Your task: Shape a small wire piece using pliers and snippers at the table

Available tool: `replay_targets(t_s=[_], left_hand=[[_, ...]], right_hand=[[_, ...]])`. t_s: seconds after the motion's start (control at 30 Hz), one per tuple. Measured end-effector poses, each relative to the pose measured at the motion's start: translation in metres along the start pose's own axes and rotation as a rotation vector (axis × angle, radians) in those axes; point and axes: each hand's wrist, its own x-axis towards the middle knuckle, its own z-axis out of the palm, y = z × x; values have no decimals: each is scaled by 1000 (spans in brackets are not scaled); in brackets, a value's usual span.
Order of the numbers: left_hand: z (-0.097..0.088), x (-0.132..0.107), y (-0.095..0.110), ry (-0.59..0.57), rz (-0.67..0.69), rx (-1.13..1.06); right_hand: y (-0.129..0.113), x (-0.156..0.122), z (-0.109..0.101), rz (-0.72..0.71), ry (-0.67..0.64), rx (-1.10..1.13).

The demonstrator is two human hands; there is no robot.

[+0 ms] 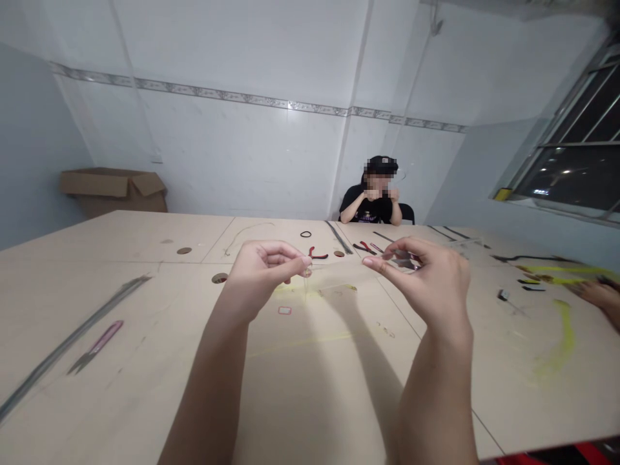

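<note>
We hold both hands raised above the pale plywood table (310, 387). Left hand (261, 271) pinches one end of a thin clear strand (334, 268); right hand (426, 284) pinches the other end, keeping it taut. Beyond lie red-handled pliers (317, 254).

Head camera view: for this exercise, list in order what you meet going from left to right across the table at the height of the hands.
Long metal strip → pink-handled snips → left hand → right hand → small black tool → another person's hand at the right edge.
</note>
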Motion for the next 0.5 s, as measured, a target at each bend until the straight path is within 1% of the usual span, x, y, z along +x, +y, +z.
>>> replay_targets(t_s=[0.5], left_hand=[[0,0,0,6,8,-4]], right_hand=[[-1,1,2,12,1,-15]])
